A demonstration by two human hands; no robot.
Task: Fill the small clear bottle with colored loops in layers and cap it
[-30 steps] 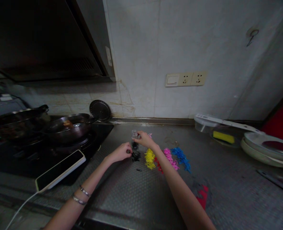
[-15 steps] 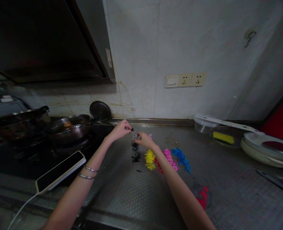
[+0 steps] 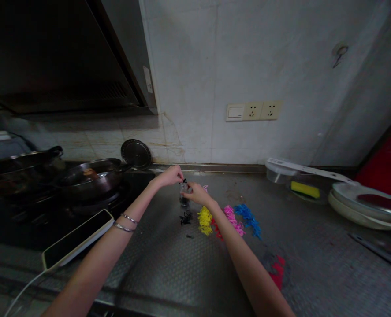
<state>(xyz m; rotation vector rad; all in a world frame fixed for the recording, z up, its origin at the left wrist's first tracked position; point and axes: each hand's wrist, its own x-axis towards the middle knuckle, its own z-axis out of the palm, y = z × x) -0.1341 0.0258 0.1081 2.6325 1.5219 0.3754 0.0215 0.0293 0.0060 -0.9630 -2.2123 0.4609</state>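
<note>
A small clear jar (image 3: 184, 199) with dark pieces inside stands upright on the metal counter. My right hand (image 3: 197, 193) grips it from the right, near its top. Directly over the jar's mouth, my left hand (image 3: 173, 175) pinches a few black bands (image 3: 184, 181), which look like small rubber bands. Just in front of the jar lies a pile of black bands (image 3: 185, 217). Right of that sit yellow bands (image 3: 205, 220), red bands (image 3: 217, 230) partly hidden by my right forearm, pink bands (image 3: 231, 216) and blue bands (image 3: 248, 219).
Left are a stove with a pan (image 3: 89, 178) and a pot (image 3: 20, 171), plus a phone (image 3: 78, 240) on a cable. On the right lie a yellow sponge (image 3: 305, 189), a plastic tub (image 3: 277, 172), stacked bowls (image 3: 363, 211) and a dark-handled utensil (image 3: 377, 252). A wall rises behind.
My left hand has moved right and slightly down, bringing the black bands from beside the jar to its mouth. My right hand keeps its hold on the jar. The view has shifted slightly.
</note>
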